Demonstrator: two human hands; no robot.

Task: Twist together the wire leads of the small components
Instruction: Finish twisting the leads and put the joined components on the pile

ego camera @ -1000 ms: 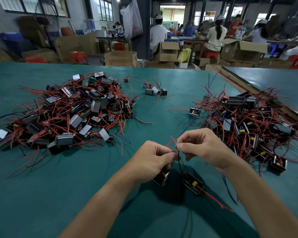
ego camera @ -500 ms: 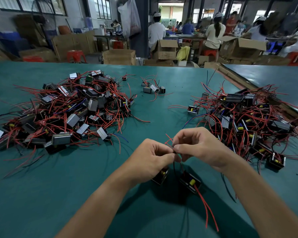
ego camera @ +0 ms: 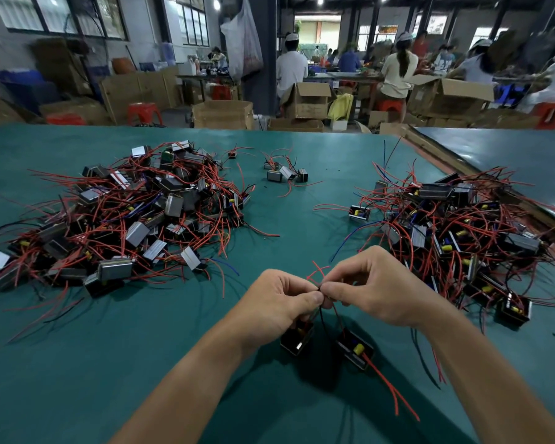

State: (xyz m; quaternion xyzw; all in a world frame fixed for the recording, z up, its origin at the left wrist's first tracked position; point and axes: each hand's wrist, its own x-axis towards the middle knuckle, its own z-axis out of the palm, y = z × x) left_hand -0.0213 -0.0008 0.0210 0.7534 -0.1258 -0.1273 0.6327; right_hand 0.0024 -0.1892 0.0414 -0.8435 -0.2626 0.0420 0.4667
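Observation:
Two small black box components hang just above the green table under my hands. The left component dangles below my left hand. The right component has a yellow part on top and trails two red leads toward me. My left hand and my right hand meet fingertip to fingertip and both pinch the thin red and black wire leads where they cross. Short red lead ends stick up above the pinch.
A large pile of components with red leads lies at the left, another pile at the right, and a few loose ones sit far centre. The table's right edge runs diagonally. People work among cardboard boxes beyond.
The hands have stayed together, pinching the leads. The right component has swung, and its trailing red leads now point down and to the right, toward me.

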